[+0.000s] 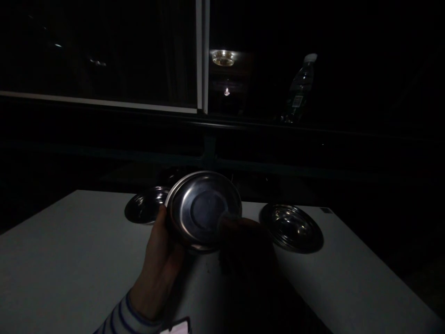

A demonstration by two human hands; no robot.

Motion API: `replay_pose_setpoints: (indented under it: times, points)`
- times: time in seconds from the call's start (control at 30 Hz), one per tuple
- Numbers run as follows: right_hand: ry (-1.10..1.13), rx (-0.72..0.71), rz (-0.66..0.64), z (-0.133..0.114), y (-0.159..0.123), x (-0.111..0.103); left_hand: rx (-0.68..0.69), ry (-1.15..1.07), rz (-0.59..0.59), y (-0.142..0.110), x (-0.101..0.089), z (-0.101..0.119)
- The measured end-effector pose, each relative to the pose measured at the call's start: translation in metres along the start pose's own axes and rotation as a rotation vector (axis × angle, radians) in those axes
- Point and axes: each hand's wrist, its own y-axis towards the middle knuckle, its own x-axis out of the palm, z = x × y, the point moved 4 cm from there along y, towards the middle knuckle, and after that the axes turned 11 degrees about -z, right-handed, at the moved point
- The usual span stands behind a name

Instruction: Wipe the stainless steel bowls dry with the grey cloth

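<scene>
My left hand (pixel 162 260) is closed on the left rim of a shiny stainless steel plate (pixel 205 208). The plate is raised above the white table and tilted so that its hollow inner face shows. Deep in shadow, my right hand (pixel 246 241) reaches over the plate's lower right part. Its fingers look bent together at the inner face, around something small and greyish that is too dark to name. Behind my left hand, another steel plate (pixel 146 205) lies on the table. A stack of steel plates (pixel 292 228) sits to the right.
The white table (pixel 86 260) ends at a far edge just behind the plates. A phone-like object (pixel 177 327) shows at the bottom edge. Beyond the table are a dark window with a pale frame (pixel 202 55) and a clear plastic bottle (pixel 301 88) with a white cap. The room is very dim.
</scene>
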Motion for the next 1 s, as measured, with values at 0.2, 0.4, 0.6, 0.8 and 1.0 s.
replay_pose_setpoints:
  times: [0.2,0.4,0.6,0.8,1.0]
  points:
    - [-0.005,0.047,0.037,0.003,0.004,-0.013,-0.101,0.041,0.009,-0.001,-0.003,-0.005]
    - [-0.019,0.008,0.029,0.004,0.005,-0.021,-0.111,0.079,0.028,-0.006,0.006,-0.001]
    - [0.004,0.052,-0.01,0.008,0.007,-0.023,-0.177,0.222,-0.017,-0.011,0.005,-0.012]
    - [0.017,0.002,-0.025,0.003,0.005,-0.012,-0.22,0.369,-0.122,-0.013,-0.001,-0.024]
    - [0.645,0.319,0.124,0.021,0.003,-0.038,-0.207,0.365,-0.07,-0.01,0.002,-0.019]
